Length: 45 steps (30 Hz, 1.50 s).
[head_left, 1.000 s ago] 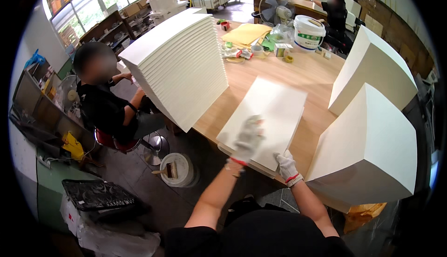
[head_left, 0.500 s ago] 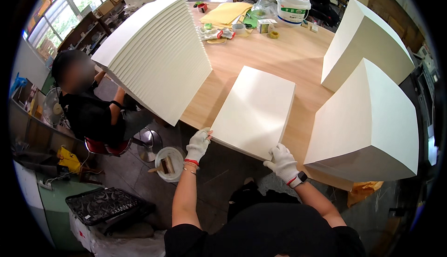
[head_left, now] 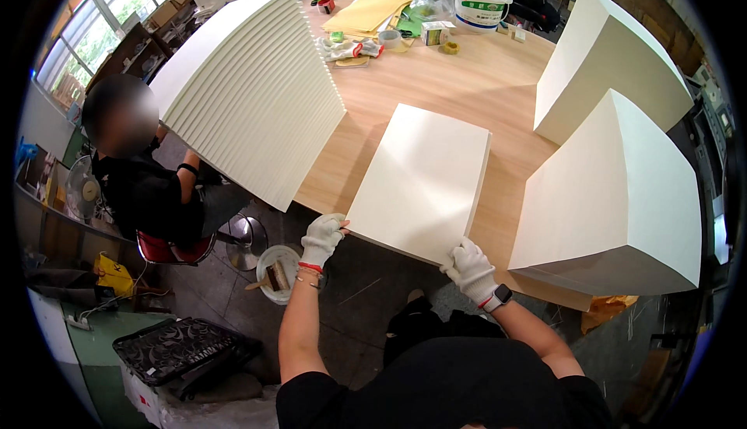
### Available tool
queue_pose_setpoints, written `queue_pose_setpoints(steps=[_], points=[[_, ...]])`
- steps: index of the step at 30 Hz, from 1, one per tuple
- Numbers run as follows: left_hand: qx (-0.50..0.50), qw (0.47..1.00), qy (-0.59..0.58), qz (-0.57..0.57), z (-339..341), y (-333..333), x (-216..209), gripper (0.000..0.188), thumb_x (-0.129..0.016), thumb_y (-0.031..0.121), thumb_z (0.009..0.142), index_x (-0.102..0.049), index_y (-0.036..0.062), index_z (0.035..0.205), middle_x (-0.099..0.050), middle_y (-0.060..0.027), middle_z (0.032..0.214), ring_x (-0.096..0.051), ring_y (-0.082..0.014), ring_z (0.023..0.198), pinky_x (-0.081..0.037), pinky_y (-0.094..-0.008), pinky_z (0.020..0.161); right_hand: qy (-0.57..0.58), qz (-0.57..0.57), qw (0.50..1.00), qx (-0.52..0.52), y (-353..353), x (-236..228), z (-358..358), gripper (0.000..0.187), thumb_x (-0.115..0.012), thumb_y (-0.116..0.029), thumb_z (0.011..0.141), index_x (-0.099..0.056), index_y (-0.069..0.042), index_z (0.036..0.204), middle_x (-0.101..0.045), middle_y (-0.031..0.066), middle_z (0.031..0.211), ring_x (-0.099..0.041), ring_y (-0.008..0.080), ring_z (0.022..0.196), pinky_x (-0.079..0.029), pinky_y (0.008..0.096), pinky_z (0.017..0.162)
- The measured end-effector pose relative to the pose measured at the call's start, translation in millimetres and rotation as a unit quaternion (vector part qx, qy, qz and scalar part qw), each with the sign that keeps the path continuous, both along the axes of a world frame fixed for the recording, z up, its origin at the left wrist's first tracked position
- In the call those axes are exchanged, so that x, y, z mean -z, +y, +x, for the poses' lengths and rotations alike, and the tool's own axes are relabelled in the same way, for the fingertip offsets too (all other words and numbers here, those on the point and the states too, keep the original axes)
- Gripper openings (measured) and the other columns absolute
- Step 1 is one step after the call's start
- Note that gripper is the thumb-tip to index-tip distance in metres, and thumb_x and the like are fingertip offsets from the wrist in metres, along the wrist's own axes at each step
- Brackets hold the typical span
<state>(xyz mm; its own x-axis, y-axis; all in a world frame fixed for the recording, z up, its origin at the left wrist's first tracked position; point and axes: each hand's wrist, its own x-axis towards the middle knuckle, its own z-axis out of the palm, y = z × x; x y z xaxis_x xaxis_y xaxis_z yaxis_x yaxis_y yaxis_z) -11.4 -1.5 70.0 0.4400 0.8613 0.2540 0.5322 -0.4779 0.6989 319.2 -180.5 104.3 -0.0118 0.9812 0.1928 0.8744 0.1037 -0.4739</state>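
Note:
A low stack of white sheets [head_left: 420, 180] lies flat on the wooden table [head_left: 373, 149], its near edge at the table's front. At its near left corner, my left hand [head_left: 324, 240], in a white knitted glove with bare fingertips showing, is closed on the edge. Gloved the same way, my right hand [head_left: 471, 268] has its fingers curled at the near right corner. The undersides of both grips are hidden.
Left stands a tall stepped stack of white sheets [head_left: 257, 94]; two tall stacks [head_left: 576, 188] [head_left: 591, 71] stand right. A white bucket [head_left: 481, 1] and yellow papers [head_left: 368, 15] sit at the back. A seated person [head_left: 148, 188] is at left, near a floor bucket with a brush [head_left: 278, 273].
The view has shifted slightly. Both hands stay at the same two corners of the low stack, with only slight changes in how they sit there.

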Motion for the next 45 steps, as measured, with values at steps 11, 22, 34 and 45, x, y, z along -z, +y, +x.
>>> queue_pose_setpoints(steps=[11, 22, 34, 45], points=[[-0.006, 0.994, 0.011, -0.111, 5, 2, -23, 0.024, -0.059, -0.013, 0.078, -0.067, -0.0071, 0.100, -0.067, -0.0121, 0.096, -0.067, -0.0166, 0.084, -0.058, -0.0261, 0.074, 0.054, -0.012, 0.998, 0.008, 2, -2, 0, 0.039, -0.082, -0.022, 0.071, -0.054, -0.005, 0.093, -0.054, 0.0154, 0.102, -0.058, 0.0361, 0.089, -0.049, 0.0452, 0.072], [-0.021, 0.985, 0.138, 0.105, 6, 8, -26, 0.037, -0.065, -0.008, 0.074, -0.063, -0.0054, 0.111, -0.060, -0.0173, 0.122, -0.060, -0.0265, 0.114, -0.059, -0.0302, 0.086, 0.124, -0.115, 0.985, -0.013, -35, -51, 33, 0.043, -0.074, -0.025, 0.084, -0.060, -0.004, 0.118, -0.059, 0.0167, 0.120, -0.062, 0.0319, 0.105, -0.052, 0.0401, 0.087], [0.292, 0.901, -0.083, 0.309, 252, -88, -310, 0.040, -0.080, -0.002, 0.067, -0.066, 0.0049, 0.104, -0.068, -0.0130, 0.113, -0.067, -0.0311, 0.104, -0.055, -0.0375, 0.087, 0.088, 0.524, 0.797, 0.287, -226, -275, 235, 0.019, -0.054, -0.011, 0.100, -0.061, 0.003, 0.111, -0.064, 0.0097, 0.093, -0.060, 0.0126, 0.081, -0.048, 0.0240, 0.069], [0.576, 0.719, 0.063, 0.384, 479, -220, -390, 0.020, -0.063, 0.026, 0.090, -0.065, 0.0115, 0.103, -0.065, -0.0090, 0.109, -0.063, -0.0308, 0.105, -0.053, -0.0423, 0.081, -0.062, 0.246, 0.870, 0.423, -266, -274, 316, 0.037, -0.062, -0.032, 0.093, -0.057, -0.001, 0.074, -0.056, 0.0148, 0.068, -0.058, 0.0312, 0.066, -0.045, 0.0403, 0.064]])
